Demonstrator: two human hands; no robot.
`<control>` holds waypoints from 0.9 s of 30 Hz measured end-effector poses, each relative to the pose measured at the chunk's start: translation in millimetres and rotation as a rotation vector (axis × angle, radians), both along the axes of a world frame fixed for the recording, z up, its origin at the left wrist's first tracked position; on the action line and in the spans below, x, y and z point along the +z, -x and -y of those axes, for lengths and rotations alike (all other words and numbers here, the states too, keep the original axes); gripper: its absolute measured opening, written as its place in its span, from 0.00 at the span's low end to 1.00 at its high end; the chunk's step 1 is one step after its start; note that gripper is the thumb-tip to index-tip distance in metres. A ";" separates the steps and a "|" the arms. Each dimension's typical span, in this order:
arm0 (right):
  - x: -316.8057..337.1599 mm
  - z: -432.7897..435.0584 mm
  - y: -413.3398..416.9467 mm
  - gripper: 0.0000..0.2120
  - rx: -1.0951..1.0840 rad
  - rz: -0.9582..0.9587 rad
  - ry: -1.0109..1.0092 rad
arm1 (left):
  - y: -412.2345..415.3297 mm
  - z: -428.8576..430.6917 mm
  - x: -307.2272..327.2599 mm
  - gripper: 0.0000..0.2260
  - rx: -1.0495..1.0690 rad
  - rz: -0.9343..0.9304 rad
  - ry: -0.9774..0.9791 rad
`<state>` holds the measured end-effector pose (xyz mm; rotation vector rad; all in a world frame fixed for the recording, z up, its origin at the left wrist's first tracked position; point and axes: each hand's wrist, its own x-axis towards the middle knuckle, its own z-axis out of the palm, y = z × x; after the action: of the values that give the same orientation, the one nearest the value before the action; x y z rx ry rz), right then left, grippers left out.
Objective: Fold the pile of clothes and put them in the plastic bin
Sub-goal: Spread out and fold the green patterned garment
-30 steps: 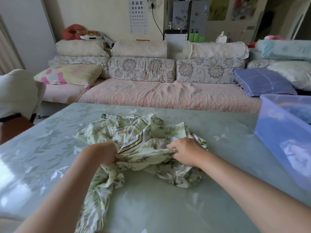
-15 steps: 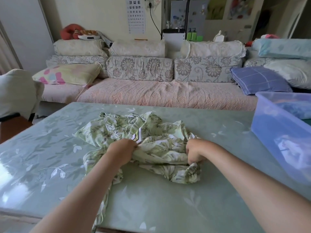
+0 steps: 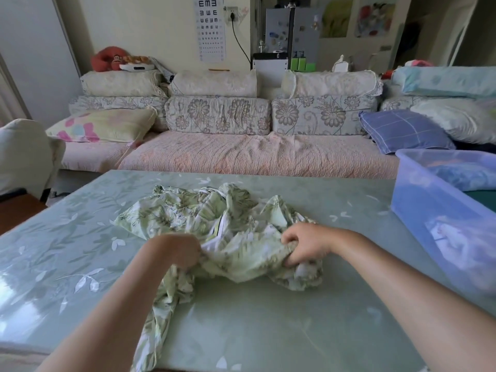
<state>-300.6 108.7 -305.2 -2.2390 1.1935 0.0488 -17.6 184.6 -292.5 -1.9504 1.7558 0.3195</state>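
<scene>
Pale green leaf-print garment (image 3: 214, 218), crumpled and unfolded, lies mid-table (image 3: 268, 318); near edge bunched in the left hand (image 3: 177, 251) and right hand (image 3: 306, 245), one strip trailing off the near table edge. Translucent blue plastic bin (image 3: 429, 210), lidless, sits on the table's right side, apart from the garment, with blue fabric inside.

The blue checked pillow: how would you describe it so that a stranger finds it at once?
Look at the long sofa behind the green table. At its right end, beyond the plastic bin, lies the blue checked pillow. Only it is dark blue with a grid; neighbours are pale.
</scene>
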 end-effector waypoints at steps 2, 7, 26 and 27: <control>9.0 -15.6 -4.7 0.12 0.066 0.000 -0.488 | 1.4 -11.0 3.1 0.17 -0.011 -0.067 -0.142; 13.9 -18.2 -24.4 0.22 -0.069 0.162 -0.239 | 8.0 -22.9 16.1 0.19 0.126 -0.518 -0.059; -10.2 4.7 -15.5 0.10 -0.037 -0.066 0.337 | 28.0 12.0 -18.9 0.15 0.132 -0.345 0.006; -7.2 2.8 -12.8 0.14 -0.040 -0.118 0.356 | 24.6 10.7 -17.6 0.14 0.147 -0.320 0.010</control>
<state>-287.8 105.9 -312.4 -2.5470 1.4007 -0.0522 -42.2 173.9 -310.0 -2.1338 1.8074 0.7089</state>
